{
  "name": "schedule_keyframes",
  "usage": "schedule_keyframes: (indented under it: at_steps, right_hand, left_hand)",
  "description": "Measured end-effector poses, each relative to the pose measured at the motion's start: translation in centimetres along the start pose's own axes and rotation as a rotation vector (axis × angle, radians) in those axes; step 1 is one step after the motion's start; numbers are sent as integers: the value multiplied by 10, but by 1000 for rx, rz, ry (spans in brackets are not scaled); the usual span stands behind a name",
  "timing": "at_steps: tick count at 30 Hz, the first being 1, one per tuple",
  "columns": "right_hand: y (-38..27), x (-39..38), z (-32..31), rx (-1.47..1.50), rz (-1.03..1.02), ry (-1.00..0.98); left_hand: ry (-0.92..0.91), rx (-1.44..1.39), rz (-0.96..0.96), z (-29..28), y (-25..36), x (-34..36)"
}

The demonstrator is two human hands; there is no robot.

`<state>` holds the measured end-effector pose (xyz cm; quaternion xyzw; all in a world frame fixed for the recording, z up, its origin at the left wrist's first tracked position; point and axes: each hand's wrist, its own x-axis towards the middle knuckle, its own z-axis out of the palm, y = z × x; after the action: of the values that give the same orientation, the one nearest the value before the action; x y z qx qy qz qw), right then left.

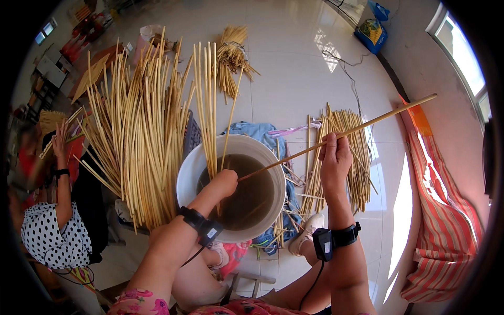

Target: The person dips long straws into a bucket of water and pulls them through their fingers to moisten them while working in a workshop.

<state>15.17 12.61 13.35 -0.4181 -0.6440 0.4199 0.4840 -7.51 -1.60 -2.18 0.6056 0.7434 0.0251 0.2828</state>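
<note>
One long, thin straw-coloured stalk [388,114] slants up to the right, with both my hands on it. My left hand [226,182] is closed round its lower end, over a white bucket [280,188]. Further along, the fingers of my right hand [336,156] pinch the stalk from below, to the right of the rim. Murky brownish water [244,210] stands in the bucket. Several upright stalks [208,100] lean in it, behind my left hand, which hides part of them.
A big sheaf of stalks [142,131] stands left of the bucket. More stalks [346,157] lie on the floor at right, and a tied bundle [231,55] lies behind. Striped red cloth [441,210] hangs by the right wall. A co-worker's hand [60,139] is at far left.
</note>
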Motion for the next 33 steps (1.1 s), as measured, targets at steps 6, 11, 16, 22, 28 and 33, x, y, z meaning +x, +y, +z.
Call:
schedule_keyframes:
  at_steps: [6,11,16,22,28,33]
  right_hand:
    - [-4,-7,11,-196,-31,-247]
    - [24,-25,24,-390,-143,-642]
    - [7,-12,19,-79,177,-563]
    - [4,11,-10,81,119,-236]
    - [-3,15,-18,172,118,-62]
    - [0,18,-21,278,166,22]
  left_hand:
    - [-110,198,32,1,-7,4]
    - [130,-191,37,-9,23,-7]
    - [96,-267,111,-16,21,-13]
    - [-88,-761,225,-33,48,-13]
    - [-6,-722,323,-51,73,-24]
    - [373,-567,373,-47,85,-29]
